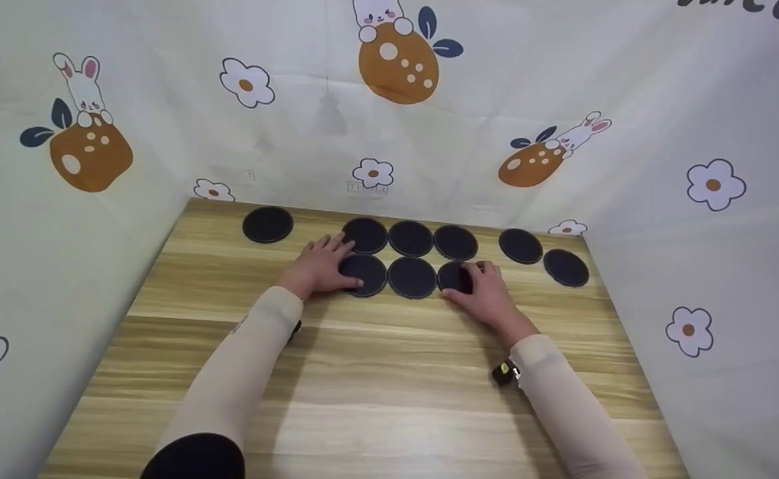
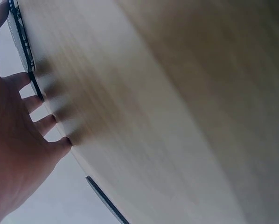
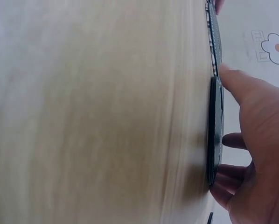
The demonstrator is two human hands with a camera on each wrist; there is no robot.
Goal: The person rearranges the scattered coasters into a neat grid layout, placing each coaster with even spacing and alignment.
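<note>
Patterned cloth (image 1: 309, 140) walls in a wood-grain table (image 1: 376, 392) on three sides; in the head view we count seven flower prints and three rabbits, each perched on a fruit. Nine round black discs lie flat on the table, toward its far edge. We count six in a close block (image 1: 412, 277), two rows of three, one lone disc (image 1: 268, 224) well to the left, and two outer discs (image 1: 543, 257) on the right. Our left hand (image 1: 322, 267) is spread at the block's left side, thumb on the near disc, a finger on the far one; we judge it steadies that end, and it encloses nothing. Our right hand (image 1: 485, 291) has thumb and fingers across the near right disc (image 1: 454, 278), probably because something so thin is best taken by its rim.

From the left wrist we see four fingertips, apart, touching down by the dark disc edge at upper left; a second dark strip shows lower down.

At the right wrist, thumb and curled fingers bracket that near right disc, gripping it at about its own width. It seems to lie level on the wood. Another disc edge runs beyond it, and a dark tip shows at the bottom; how firm the pinch is, we cannot tell.
</note>
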